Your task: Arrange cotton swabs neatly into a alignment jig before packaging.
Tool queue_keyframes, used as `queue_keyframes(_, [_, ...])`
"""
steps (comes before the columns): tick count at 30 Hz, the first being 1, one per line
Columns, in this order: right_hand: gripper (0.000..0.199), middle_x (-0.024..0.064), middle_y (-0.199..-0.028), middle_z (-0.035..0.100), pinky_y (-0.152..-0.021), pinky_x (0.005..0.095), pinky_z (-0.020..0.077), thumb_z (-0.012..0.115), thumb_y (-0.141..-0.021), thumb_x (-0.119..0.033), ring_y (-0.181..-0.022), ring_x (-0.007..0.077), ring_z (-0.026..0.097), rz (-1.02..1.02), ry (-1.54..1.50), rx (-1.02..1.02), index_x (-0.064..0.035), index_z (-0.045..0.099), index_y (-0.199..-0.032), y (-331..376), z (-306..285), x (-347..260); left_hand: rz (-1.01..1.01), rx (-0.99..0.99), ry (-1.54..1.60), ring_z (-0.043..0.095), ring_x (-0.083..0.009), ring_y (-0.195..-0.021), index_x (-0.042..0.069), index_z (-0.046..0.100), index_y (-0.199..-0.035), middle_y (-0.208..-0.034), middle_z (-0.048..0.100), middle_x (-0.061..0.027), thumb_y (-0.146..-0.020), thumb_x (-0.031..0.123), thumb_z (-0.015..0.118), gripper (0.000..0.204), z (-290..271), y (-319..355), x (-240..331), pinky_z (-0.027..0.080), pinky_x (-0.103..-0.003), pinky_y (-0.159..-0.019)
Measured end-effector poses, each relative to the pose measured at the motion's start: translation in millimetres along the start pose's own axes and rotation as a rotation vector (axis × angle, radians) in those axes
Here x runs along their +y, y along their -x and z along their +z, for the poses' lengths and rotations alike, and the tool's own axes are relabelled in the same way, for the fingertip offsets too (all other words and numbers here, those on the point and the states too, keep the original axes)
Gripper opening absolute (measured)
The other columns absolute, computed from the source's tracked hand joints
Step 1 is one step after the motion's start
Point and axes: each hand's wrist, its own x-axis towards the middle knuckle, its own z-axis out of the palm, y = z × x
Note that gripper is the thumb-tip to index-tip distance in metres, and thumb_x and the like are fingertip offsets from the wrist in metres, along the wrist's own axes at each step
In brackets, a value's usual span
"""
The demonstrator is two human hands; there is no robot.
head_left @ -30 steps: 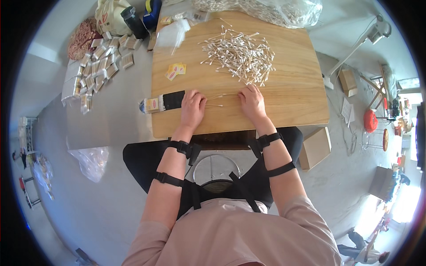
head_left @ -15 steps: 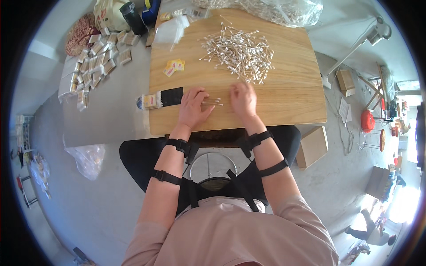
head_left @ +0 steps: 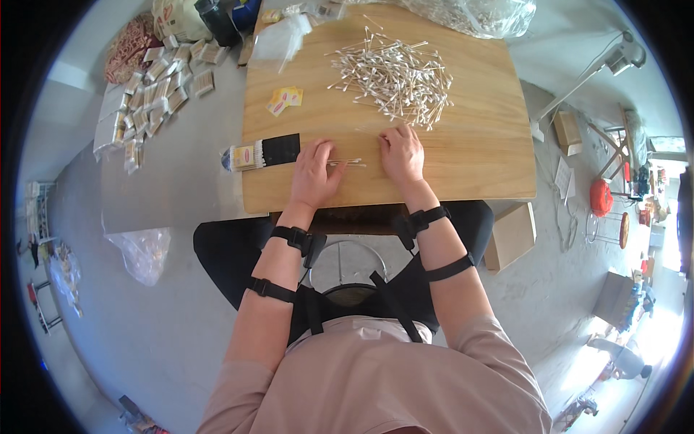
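On the wooden table, my left hand (head_left: 313, 175) curls its fingers over a few cotton swabs (head_left: 353, 163), whose white tips stick out to the right below its thumb. My right hand (head_left: 403, 155) is bent just below the swab pile, thumb and fingertips pinched together. A thin, faint swab (head_left: 369, 131) appears to extend leftward from those fingertips. The big loose pile of cotton swabs (head_left: 396, 76) lies beyond both hands. Left of my left hand, a black strip (head_left: 280, 150) lies flat against a clear packet of swabs (head_left: 246, 157) with a yellow label.
Yellow cards (head_left: 284, 100) and clear bags (head_left: 278, 43) lie at the table's left. Bundled swab packs (head_left: 155, 90) cover part of the grey table beside it. A large plastic bag (head_left: 477, 16) rests at the far edge; a lamp (head_left: 623, 54) stands right. A cardboard box (head_left: 510, 236) sits on the floor.
My right hand has shifted slightly right, its blurred fingers now clearer and pinched. My left hand stays over the swabs beside the black strip. The view has tilted a little.
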Motion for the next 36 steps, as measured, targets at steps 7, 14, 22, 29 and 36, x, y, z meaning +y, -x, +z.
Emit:
queue_keyframes(7, [0.010,0.0106,-0.090,0.061,-0.079,0.0430,0.0526,0.070,-0.082,-0.015,-0.091,0.0323,0.062,-0.006,-0.151,-0.068,-0.0092,0.069,-0.090,1.2,3.6,-18.2,0.086,0.063,-0.078,0.054,-0.0355,-0.120,0.005,0.061,-0.118,-0.129,0.057,-0.0148,-0.087,0.020,0.067,0.035,-0.3,-2.5,1.1,0.043,-0.045,-0.101])
queue_keyframes(14, [0.010,0.0076,-0.097,0.061,-0.082,0.0416,0.0521,0.073,-0.081,-0.014,-0.097,0.0292,0.061,0.165,0.164,0.082,-0.0104,0.070,-0.090,-26.3,-25.8,31.1,0.041,0.077,0.040,0.057,-0.0347,-0.113,0.005,0.064,-0.093,-0.111,0.061,-0.0126,-0.087,0.017,0.067,0.014,0.3,0.2,-1.7,0.045,-0.045,-0.096])
queue_keyframes(22, [0.008,0.0046,-0.092,0.059,-0.079,0.0402,0.0516,0.074,-0.079,-0.013,-0.093,0.0270,0.060,-0.020,0.064,-0.011,-0.0110,0.069,-0.086,-16.2,-15.6,15.6,0.003,0.102,0.086,0.058,-0.0368,-0.108,0.003,0.063,-0.094,-0.111,0.062,-0.0146,-0.088,0.014,0.065,0.013,2.0,-1.0,-2.3,0.046,-0.045,-0.094])
queue_keyframes(29, [0.006,0.0055,-0.087,0.057,-0.075,0.0395,0.0503,0.073,-0.076,-0.012,-0.089,0.0269,0.059,-0.209,-0.041,-0.028,-0.0099,0.068,-0.080,-7.8,-2.6,-29.3,-0.037,0.216,0.079,0.056,-0.0383,-0.114,0.003,0.061,-0.117,-0.123,0.060,-0.0191,-0.092,0.018,0.060,0.029,2.3,-1.3,-6.8,0.045,-0.045,-0.097])
queue_keyframes(36, [0.011,0.0073,-0.092,0.061,-0.079,0.0413,0.0511,0.073,-0.078,-0.014,-0.091,0.0291,0.061,-0.008,-0.077,-0.033,-0.0107,0.069,-0.088,-0.6,1.0,-33.9,0.053,0.098,-0.070,0.055,-0.0342,-0.119,0.005,0.063,-0.117,-0.126,0.059,-0.0158,-0.093,0.020,0.060,0.029,1.5,-4.3,-1.1,0.043,-0.045,-0.101])
